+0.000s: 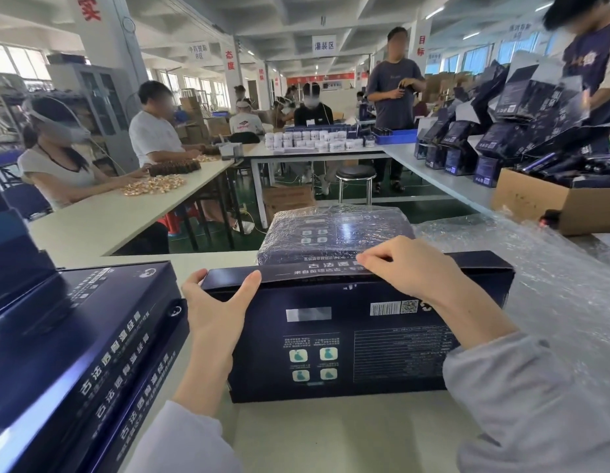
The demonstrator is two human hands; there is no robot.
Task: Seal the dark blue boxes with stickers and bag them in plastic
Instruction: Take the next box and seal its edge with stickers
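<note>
Left hand (213, 310) and right hand (411, 268) grip the dark blue box (348, 339), not yet bagged; a bagged box (337, 233) lies behind.

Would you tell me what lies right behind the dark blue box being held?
A plastic-bagged box lies there; the held box and right hand hide its near edge.

The box stack (92, 336) runs off the left edge; fine print on the front box (341, 339) is unreadable, its label blurred.
</note>
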